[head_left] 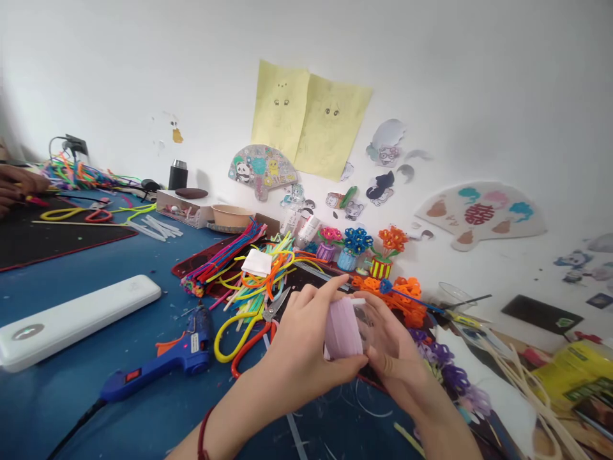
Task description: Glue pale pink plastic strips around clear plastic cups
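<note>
In the middle of the head view, my left hand is closed around a small lilac ribbed piece, thumb underneath and fingers over the top. A clear, shiny part shows at the piece's right side. My right hand closes on that side, with its thumb close to the left thumb. How far its fingers reach behind is hidden. Just left of my hands lie scissors with yellow and red handles. A blue glue gun rests farther left. Behind my hands, orange looped flowers lie on the table.
Bundles of coloured pipe cleaners lie ahead, near three small flower pots. A long white case is at left. Purple flowers and a yellow package lie at right. Another person's hand shows at far left.
</note>
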Demonstrator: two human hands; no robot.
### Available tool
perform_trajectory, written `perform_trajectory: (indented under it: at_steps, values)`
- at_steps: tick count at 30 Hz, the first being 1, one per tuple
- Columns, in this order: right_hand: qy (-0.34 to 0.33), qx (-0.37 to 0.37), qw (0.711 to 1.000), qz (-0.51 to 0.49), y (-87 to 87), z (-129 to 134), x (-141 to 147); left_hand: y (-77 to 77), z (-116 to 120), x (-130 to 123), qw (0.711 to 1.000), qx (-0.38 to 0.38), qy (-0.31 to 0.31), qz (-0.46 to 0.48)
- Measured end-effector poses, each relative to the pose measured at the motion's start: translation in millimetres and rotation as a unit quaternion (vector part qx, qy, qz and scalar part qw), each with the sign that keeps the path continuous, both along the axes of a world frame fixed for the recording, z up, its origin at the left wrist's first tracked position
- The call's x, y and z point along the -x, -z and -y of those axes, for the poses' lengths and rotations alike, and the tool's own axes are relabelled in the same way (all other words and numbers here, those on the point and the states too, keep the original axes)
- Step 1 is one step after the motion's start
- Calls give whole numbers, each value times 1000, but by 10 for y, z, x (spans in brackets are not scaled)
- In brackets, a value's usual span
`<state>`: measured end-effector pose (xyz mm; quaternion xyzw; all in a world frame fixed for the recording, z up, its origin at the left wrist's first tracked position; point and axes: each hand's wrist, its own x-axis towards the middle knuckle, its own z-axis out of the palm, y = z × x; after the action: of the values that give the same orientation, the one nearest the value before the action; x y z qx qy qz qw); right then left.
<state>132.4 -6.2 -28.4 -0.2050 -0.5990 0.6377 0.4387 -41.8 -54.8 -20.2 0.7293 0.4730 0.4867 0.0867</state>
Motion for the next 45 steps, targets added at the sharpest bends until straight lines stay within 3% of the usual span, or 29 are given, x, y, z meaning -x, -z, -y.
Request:
perform_trajectory:
  at_steps: [4, 9, 14, 20, 28, 32, 36, 38, 41, 43, 45]
  values:
    - [4, 13, 1000, -2, -21, 39, -9, -9, 0, 49, 998, -36, 5, -50]
    - [-7, 22, 999, -39, -32, -5, -13, -30, -29, 114, 999, -43, -13, -4]
    - [125, -8, 983, -135, -30, -158, -90, -47, -61, 142, 997, -66, -31, 14]
    - [-18, -42, 981, -188, -119, -56, -140, -27, -143, 132, 994, -50, -87, -42]
    - [-16, -55, 981, -185, -171, 10, -110, -15, -137, 98, 990, -33, -92, -98]
    - [-11, -56, 983, -173, -176, 22, -103, 12, -133, 27, 973, -15, -49, -224]
    - [-72, -72, 983, -154, -117, 27, -54, 46, -118, -30, 948, 2, 30, -316]
    - [-96, -65, 985, -130, -61, 20, -28, 39, -92, -31, 961, -36, 47, -270]
    - [-120, -29, 988, -88, 37, 9, 13, -10, -29, -28, 990, -99, 33, -91]
    - [-140, -6, 988, -70, 95, 9, 48, -44, 13, -39, 993, -110, 33, 8]
    - [-160, 7, 985, -59, 133, 19, 86, -58, 44, -57, 993, -98, 47, 40]
